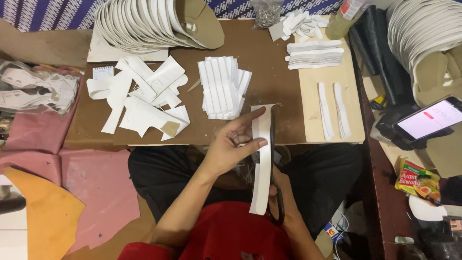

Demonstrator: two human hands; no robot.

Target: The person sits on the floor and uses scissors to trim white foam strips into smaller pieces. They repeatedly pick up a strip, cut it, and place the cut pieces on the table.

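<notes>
My left hand [234, 144] pinches a long white strip [263, 159] between thumb and fingers, holding it upright over the near edge of the brown table [269, 62]. Black scissors [274, 168] run along the strip's right edge, blades pointing away from me. My right hand [285, 190] grips the scissor handles and is mostly hidden behind the strip and scissors. A stack of cut white strips [224, 86] lies on the table just beyond my left hand.
Loose white cut pieces [139, 96] lie at the left; two shaped strips [334, 110] rest on a pale board [353, 77] at the right. Stacked white soles [144, 21] stand at the back. A phone [430, 118] leans at right. Pink and orange sheets [62, 188] cover the floor.
</notes>
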